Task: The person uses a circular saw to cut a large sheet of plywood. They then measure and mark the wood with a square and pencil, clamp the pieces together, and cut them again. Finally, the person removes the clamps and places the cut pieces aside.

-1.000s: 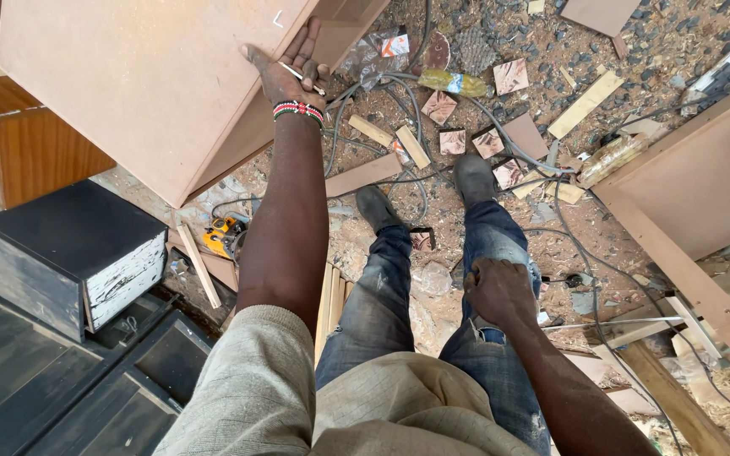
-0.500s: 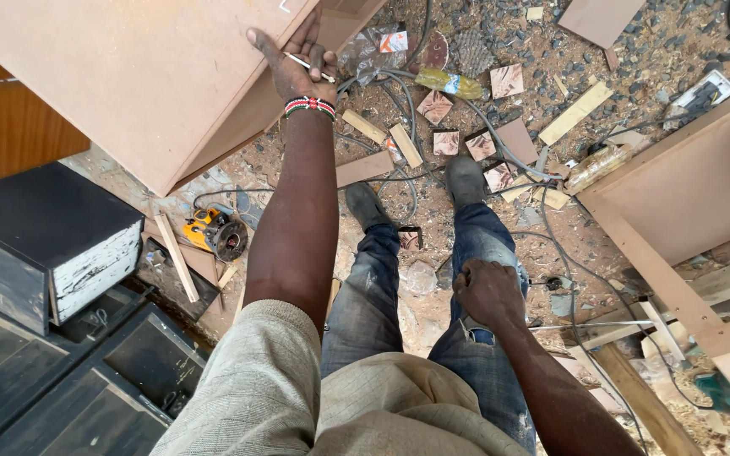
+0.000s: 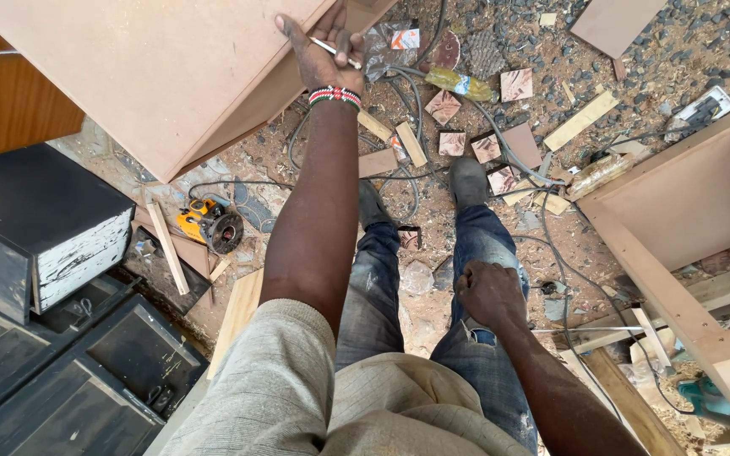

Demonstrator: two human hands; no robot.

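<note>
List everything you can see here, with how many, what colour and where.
fibreboard panel: one, tan, top left, tilted, under the left hand
pencil-like stick: one, pale, in the left hand's fingers
black box: one, black with a scuffed white side, left
dark cabinet pieces: several, black, bottom left
power tool: one, yellow and black, on the ground beside the box
open wooden frame: one, light brown, right
wood offcuts: many, pale and reddish, scattered over the ground
cables: several, grey and black, across the ground
left hand: against the panel's edge, beaded wristband
right hand: closed, empty, over the right thigh
</note>
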